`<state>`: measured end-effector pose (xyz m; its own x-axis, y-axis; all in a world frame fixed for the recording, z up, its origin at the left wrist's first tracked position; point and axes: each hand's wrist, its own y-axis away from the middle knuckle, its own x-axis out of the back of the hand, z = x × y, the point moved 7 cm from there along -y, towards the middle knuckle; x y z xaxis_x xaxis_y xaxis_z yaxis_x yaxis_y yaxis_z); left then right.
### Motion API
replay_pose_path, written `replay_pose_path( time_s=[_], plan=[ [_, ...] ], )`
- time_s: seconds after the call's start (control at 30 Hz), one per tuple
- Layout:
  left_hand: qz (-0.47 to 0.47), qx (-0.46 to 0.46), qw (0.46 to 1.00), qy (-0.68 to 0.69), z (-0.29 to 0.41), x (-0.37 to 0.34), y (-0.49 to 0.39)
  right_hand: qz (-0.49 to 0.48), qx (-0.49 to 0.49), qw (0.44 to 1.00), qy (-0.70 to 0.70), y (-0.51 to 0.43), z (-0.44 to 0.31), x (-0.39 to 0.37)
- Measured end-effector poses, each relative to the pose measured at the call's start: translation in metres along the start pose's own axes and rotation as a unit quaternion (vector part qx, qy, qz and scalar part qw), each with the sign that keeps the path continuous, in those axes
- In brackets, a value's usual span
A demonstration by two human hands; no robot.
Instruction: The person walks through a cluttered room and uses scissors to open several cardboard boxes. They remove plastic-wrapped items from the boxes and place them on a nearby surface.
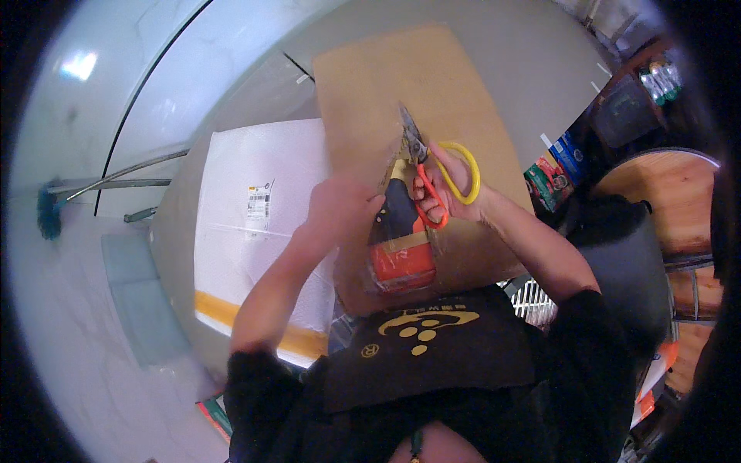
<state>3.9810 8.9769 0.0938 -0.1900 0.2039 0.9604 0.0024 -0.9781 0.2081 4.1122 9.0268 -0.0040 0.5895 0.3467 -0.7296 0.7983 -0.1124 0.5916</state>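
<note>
In my right hand [437, 194] is a pair of scissors [418, 151] with one yellow and one red handle loop. Their metal blades point away from me, over a large sheet of brown cardboard [399, 75]. My left hand [341, 205] is blurred by motion, its thumb beside the upper part of a black and red item [402, 260]. Shiny clear film or tape covers the item's red lower part. A narrow brown strip [389, 173] runs between the left fingers and the blades; whether the fingers grip it is unclear.
A white wrapped parcel [231, 173] with a label and yellow tape lies left of the cardboard on a grey table [515, 69]. To the right are a dark bin [622, 266], a round wooden surface [660, 197] and colourful packets [550, 179]. A brush [49, 211] lies far left.
</note>
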Motion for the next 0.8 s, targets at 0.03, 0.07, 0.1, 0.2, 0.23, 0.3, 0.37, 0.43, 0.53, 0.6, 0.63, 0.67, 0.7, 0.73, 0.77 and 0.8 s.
replay_pose_path(
  time_s=[0.03,0.07,0.1,0.2,0.23,0.3,0.37,0.43,0.53,0.6,0.63,0.67,0.7,0.73,0.77,0.8],
  plan=[
    [0.007,-0.012,1.000,-0.005,0.003,-0.002,0.002,0.005,-0.015,1.000,-0.022,-0.003,0.001,-0.004],
    [0.002,-0.027,1.000,-0.006,0.006,-0.004,0.003,0.024,0.005,0.999,-0.023,-0.007,-0.005,-0.006],
    [0.009,-0.020,1.000,-0.019,0.007,-0.006,0.004,0.029,0.007,0.999,-0.034,-0.012,-0.010,-0.009],
    [0.005,-0.014,0.999,-0.036,0.014,-0.010,0.004,0.062,0.016,0.998,-0.003,-0.023,-0.026,-0.014],
    [0.009,-0.019,0.999,-0.036,0.017,-0.009,0.004,0.077,0.009,0.997,0.011,-0.025,-0.029,-0.013],
    [0.009,-0.020,0.999,-0.043,0.021,-0.007,0.005,0.085,0.010,0.995,0.053,-0.027,-0.035,-0.012],
    [0.005,-0.024,0.999,-0.048,0.023,-0.005,0.006,0.096,0.025,0.991,0.095,-0.024,-0.041,-0.008],
    [0.018,0.015,0.999,-0.028,0.014,0.000,0.007,0.118,0.082,0.979,0.142,-0.018,-0.050,-0.002],
    [0.004,0.023,1.000,-0.012,0.010,-0.002,0.009,0.112,0.048,0.978,0.167,-0.014,-0.045,0.000],
    [0.002,0.006,1.000,-0.020,0.012,-0.006,0.011,0.123,0.024,0.987,0.099,-0.017,-0.045,0.001],
    [0.012,-0.008,0.999,-0.030,0.016,-0.008,0.011,0.129,0.011,0.989,0.065,-0.019,-0.046,0.001],
    [0.019,-0.033,0.999,-0.029,0.021,-0.009,0.012,0.139,0.011,0.988,0.067,-0.023,-0.050,0.000],
    [0.025,-0.016,0.999,-0.034,0.022,-0.011,0.013,0.142,0.029,0.987,0.071,-0.027,-0.057,-0.002],
    [0.029,-0.012,0.999,-0.029,0.024,-0.012,0.013,0.145,0.047,0.985,0.075,-0.031,-0.064,-0.004],
    [0.031,-0.008,0.999,-0.024,0.026,-0.013,0.012,0.149,0.045,0.984,0.083,-0.034,-0.067,-0.004],
    [0.033,-0.008,0.999,-0.024,0.028,-0.013,0.012,0.155,0.043,0.983,0.089,-0.037,-0.071,-0.004]
  ],
)
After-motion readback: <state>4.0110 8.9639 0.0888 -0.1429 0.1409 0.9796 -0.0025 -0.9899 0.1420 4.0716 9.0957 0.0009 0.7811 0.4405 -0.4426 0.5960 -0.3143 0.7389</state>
